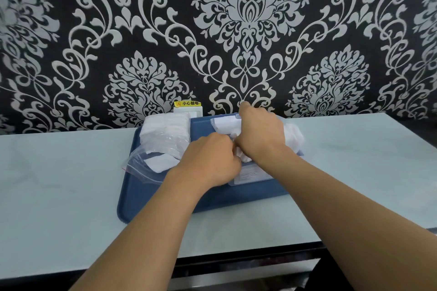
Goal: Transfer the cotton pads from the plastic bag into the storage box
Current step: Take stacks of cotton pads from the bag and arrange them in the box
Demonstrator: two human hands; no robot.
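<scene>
A clear zip plastic bag (151, 156) with white cotton pads (165, 130) inside lies on the left of a blue tray (146, 198). On the right of the tray is a clear storage box (250, 176) with a label, mostly hidden under my hands. My left hand (210, 158) is curled and pinches white cotton pads (244, 156) at the box. My right hand (260, 134) covers the box from above, fingers curled round more white pads (293, 137) that stick out to its right and behind it.
The tray sits on a pale table (71, 172) against a black and white patterned wall. A white wall socket (188, 110) with a yellow warning sticker stands just behind the tray. The table's front edge runs along the bottom.
</scene>
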